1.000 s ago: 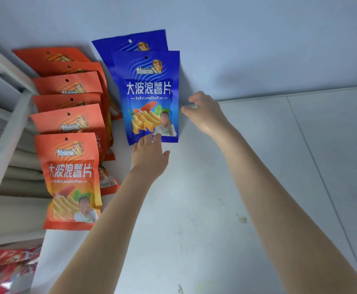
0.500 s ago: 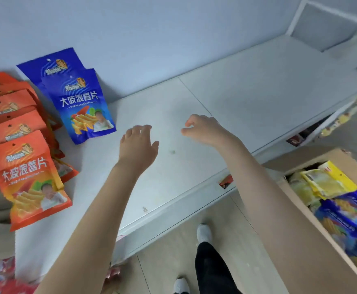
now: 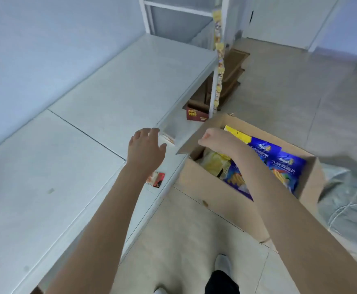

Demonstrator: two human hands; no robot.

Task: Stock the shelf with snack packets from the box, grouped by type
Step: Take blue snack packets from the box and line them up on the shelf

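Empty left hand spread over shelf front edge; right hand loosely curled, holding nothing, above open cardboard box on floor beside shelf; blue packets and yellow packets inside it

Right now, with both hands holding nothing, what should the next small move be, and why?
Probably lower the right hand into the open brown cardboard box and pinch one shiny blue snack packet. That hand hangs right over the box, the left hand hovers over the white metal shelf edge, neither holds anything, and blue packets lie on top, unobstructed.
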